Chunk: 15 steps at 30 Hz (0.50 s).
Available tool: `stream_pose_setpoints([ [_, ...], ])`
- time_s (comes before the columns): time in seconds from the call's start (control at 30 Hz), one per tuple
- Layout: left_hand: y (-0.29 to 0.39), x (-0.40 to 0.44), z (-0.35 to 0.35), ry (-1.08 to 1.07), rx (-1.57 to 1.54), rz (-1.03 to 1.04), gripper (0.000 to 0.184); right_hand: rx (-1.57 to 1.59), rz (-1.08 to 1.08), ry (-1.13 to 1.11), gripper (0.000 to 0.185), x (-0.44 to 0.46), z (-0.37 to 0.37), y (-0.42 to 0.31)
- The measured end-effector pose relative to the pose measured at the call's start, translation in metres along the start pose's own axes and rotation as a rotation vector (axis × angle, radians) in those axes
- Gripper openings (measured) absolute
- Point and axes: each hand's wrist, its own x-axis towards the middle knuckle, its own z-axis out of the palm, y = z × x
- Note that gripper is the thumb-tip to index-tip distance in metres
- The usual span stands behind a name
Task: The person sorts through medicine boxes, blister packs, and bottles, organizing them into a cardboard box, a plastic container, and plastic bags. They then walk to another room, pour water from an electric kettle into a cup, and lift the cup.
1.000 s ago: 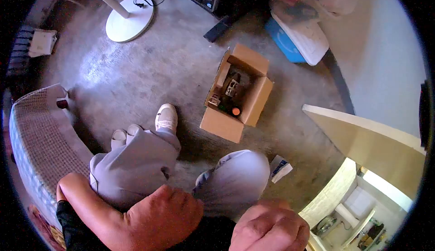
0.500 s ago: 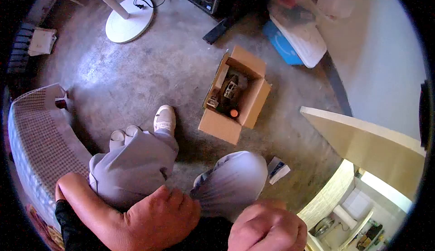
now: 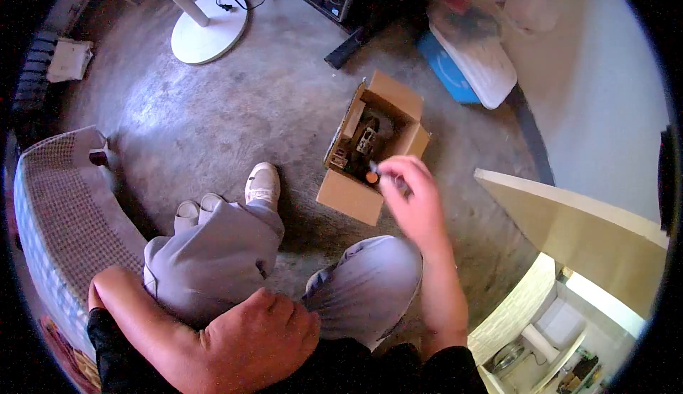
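Observation:
My right hand (image 3: 416,198) reaches over the near right flap of an open cardboard box (image 3: 348,196) on the floor. Its thumb and fingers are pinched round a small greyish thing (image 3: 376,169), too small to name. Just below the fingertips, inside the box, is a round orange cap (image 3: 371,177). A dark metal part (image 3: 366,140) with a pale block-like piece lies deeper in the box. My left hand (image 3: 267,333) is curled closed at my lap, knuckles up; whatever its fingers hold, if anything, is hidden.
A sofa edge with checked cover (image 3: 78,188) is at left. White slippers (image 3: 199,213) lie beside my shoe (image 3: 262,182). A white round stand base (image 3: 206,38) is farther off. A blue bin (image 3: 445,70) and a low partition (image 3: 569,216) stand at right.
My right hand has moved from my lap forward to the box, its arm now stretched across the floor. My left hand has stayed almost in place. The view has shifted slightly.

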Motion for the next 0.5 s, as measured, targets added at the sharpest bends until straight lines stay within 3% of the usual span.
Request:
stream_pose_setpoints([
  [0.03, 0.0, -0.001, 0.0, -0.007, 0.005, 0.004, 0.032, -0.051, 0.073, -0.01, 0.019, 0.008, 0.007, 0.04],
  [0.2, 0.002, -0.001, -0.003, -0.043, 0.025, 0.023, 0.03, -0.872, -0.183, -0.04, 0.029, 0.02, 0.016, 0.132],
  [0.23, 0.001, -0.001, -0.004, -0.05, 0.027, 0.026, 0.03, -0.764, -0.071, -0.13, 0.029, 0.029, 0.013, 0.131],
  [0.37, 0.001, 0.0, -0.008, -0.078, 0.036, 0.034, 0.029, -0.622, 0.024, -0.139, 0.032, 0.062, 0.014, 0.119],
  [0.47, -0.001, 0.0, -0.005, -0.024, 0.026, 0.047, 0.028, -0.594, -0.166, -0.022, 0.03, 0.084, 0.042, 0.143],
  [0.5, -0.002, 0.0, -0.003, 0.016, 0.021, 0.051, 0.029, -0.609, -0.209, -0.078, 0.032, 0.091, 0.05, 0.145],
])
